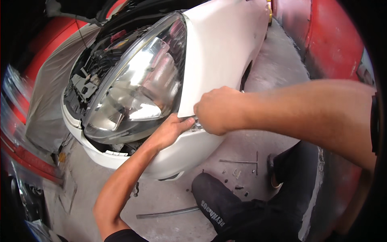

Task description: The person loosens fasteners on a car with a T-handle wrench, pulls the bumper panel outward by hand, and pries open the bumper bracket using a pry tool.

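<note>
A white front bumper (pixel 189 151) stands slightly apart from the white fender (pixel 215 44) at the corner below a large clear headlight (pixel 139 86). My left hand (pixel 171 131) grips the bumper's upper edge beside the headlight's lower corner. Its thumb points right, toward a small metallic piece (pixel 196 124) in the gap, and its other fingers are partly hidden. Right beside it, my right hand (pixel 221 111) is closed in a fist against the seam between fender and bumper. Its back faces me, hiding whatever its fingers hold.
The engine bay (pixel 94 72) lies open behind the headlight. On the concrete floor are a T-handle wrench (pixel 242 162), several small loose parts (pixel 237 173) and a long dark strip (pixel 167 213). A red panel (pixel 334 44) rises at right; a grey cover (pixel 56 84) hangs at left.
</note>
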A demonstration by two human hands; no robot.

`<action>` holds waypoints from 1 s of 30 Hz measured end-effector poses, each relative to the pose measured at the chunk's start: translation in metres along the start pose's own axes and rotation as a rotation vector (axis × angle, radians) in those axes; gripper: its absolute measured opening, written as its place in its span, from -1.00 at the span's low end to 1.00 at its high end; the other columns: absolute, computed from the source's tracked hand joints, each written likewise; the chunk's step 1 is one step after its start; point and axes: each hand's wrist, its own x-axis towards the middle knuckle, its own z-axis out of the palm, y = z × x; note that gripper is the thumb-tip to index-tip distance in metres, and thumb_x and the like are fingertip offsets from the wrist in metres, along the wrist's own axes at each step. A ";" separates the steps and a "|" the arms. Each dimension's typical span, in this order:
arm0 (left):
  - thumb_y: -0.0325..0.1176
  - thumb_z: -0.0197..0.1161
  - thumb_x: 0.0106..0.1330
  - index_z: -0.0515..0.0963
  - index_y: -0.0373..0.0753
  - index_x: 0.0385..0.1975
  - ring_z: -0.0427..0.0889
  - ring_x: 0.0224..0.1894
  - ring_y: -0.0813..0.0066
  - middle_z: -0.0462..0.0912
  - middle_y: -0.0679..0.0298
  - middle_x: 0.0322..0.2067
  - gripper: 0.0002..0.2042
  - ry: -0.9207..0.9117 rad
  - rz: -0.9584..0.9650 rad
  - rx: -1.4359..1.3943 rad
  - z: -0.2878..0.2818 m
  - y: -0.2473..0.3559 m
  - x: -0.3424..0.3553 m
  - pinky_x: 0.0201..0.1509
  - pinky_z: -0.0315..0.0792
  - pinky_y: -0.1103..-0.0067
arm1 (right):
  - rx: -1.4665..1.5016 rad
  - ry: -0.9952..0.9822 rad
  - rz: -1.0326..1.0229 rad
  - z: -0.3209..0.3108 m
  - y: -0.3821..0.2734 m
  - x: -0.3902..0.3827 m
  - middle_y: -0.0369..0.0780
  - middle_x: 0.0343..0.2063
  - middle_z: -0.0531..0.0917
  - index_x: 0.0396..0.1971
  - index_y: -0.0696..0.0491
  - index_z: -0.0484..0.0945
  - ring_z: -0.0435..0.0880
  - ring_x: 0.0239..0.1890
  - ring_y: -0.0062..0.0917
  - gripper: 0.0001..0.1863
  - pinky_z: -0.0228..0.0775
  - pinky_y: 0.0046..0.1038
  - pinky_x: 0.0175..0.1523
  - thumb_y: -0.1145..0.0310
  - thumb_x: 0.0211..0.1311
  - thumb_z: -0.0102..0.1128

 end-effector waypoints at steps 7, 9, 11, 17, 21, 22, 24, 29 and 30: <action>-0.17 0.07 0.51 0.61 -0.46 -0.11 0.48 -0.26 0.57 0.66 0.26 -0.34 -0.61 -0.003 0.077 0.098 -0.009 -0.026 0.011 -0.06 0.40 0.49 | -0.015 -0.229 0.196 0.001 -0.005 0.009 0.06 -0.19 0.73 -0.09 0.19 0.66 0.75 -0.11 -0.10 -0.65 0.58 -0.15 -0.01 0.44 0.11 0.14; -0.16 0.06 0.52 0.62 -0.45 -0.10 0.49 -0.25 0.59 0.66 0.28 -0.34 -0.60 0.019 0.142 0.058 -0.009 -0.026 0.008 -0.07 0.40 0.51 | 0.071 0.031 0.177 0.014 -0.007 -0.002 0.03 -0.24 0.74 -0.17 0.23 0.65 0.76 -0.13 -0.10 -0.69 0.59 -0.16 -0.03 0.43 0.09 0.17; -0.18 0.08 0.51 0.62 -0.45 -0.09 0.49 -0.24 0.60 0.66 0.28 -0.33 -0.62 0.005 0.123 0.026 -0.006 -0.018 0.005 -0.08 0.41 0.51 | -0.023 0.080 0.105 0.023 -0.005 -0.012 -0.01 -0.30 0.73 -0.24 0.23 0.64 0.77 -0.18 -0.16 -0.75 0.61 -0.17 -0.08 0.42 0.09 0.20; -0.29 0.21 0.43 0.63 -0.42 -0.03 0.52 -0.24 0.62 0.69 0.28 -0.27 -0.70 -0.018 0.142 0.040 -0.011 -0.025 0.007 -0.09 0.42 0.52 | -0.738 0.153 -0.386 0.031 0.001 -0.015 -0.08 -0.44 0.72 -0.38 0.14 0.65 0.76 -0.40 -0.29 -0.80 0.59 -0.23 -0.27 0.32 0.13 0.15; -0.30 0.25 0.40 0.63 -0.41 0.00 0.52 -0.24 0.63 0.71 0.27 -0.28 -0.68 0.014 0.130 0.117 -0.006 -0.013 0.000 -0.11 0.44 0.54 | -0.646 0.072 -0.411 0.015 0.001 -0.007 -0.16 -0.45 0.73 -0.41 0.06 0.68 0.76 -0.37 -0.30 -0.81 0.59 -0.27 -0.25 0.31 0.15 0.14; -0.30 0.25 0.40 0.63 -0.41 0.00 0.52 -0.24 0.63 0.71 0.27 -0.28 -0.68 0.015 0.127 0.119 -0.005 -0.005 -0.005 -0.11 0.44 0.54 | -0.602 0.046 -0.381 0.010 -0.001 -0.008 -0.18 -0.44 0.74 -0.39 0.03 0.70 0.77 -0.34 -0.30 -0.82 0.59 -0.28 -0.22 0.31 0.16 0.14; -0.30 0.23 0.42 0.63 -0.40 0.01 0.52 -0.23 0.64 0.71 0.27 -0.29 -0.69 -0.011 0.005 0.159 -0.001 0.021 -0.017 -0.07 0.44 0.54 | -0.496 0.083 -0.347 0.009 -0.001 -0.008 -0.19 -0.41 0.75 -0.36 0.02 0.71 0.77 -0.31 -0.28 -0.82 0.59 -0.27 -0.19 0.33 0.16 0.14; -0.24 0.20 0.49 0.58 -0.38 0.11 0.54 -0.12 0.58 0.70 0.24 -0.08 -0.64 -0.068 0.049 0.144 -0.010 -0.007 -0.003 0.09 0.40 0.52 | -0.226 0.047 -0.107 0.005 -0.004 -0.007 -0.15 -0.36 0.77 -0.28 0.02 0.73 0.77 -0.26 -0.21 -0.79 0.60 -0.23 -0.10 0.38 0.16 0.14; -0.22 0.19 0.50 0.58 -0.38 0.11 0.54 -0.11 0.58 0.71 0.25 -0.09 -0.63 -0.072 0.070 0.132 -0.010 -0.009 -0.001 0.09 0.40 0.52 | -0.165 0.050 -0.072 0.007 -0.002 -0.007 -0.13 -0.34 0.77 -0.26 0.05 0.72 0.77 -0.25 -0.20 -0.78 0.60 -0.21 -0.09 0.39 0.14 0.15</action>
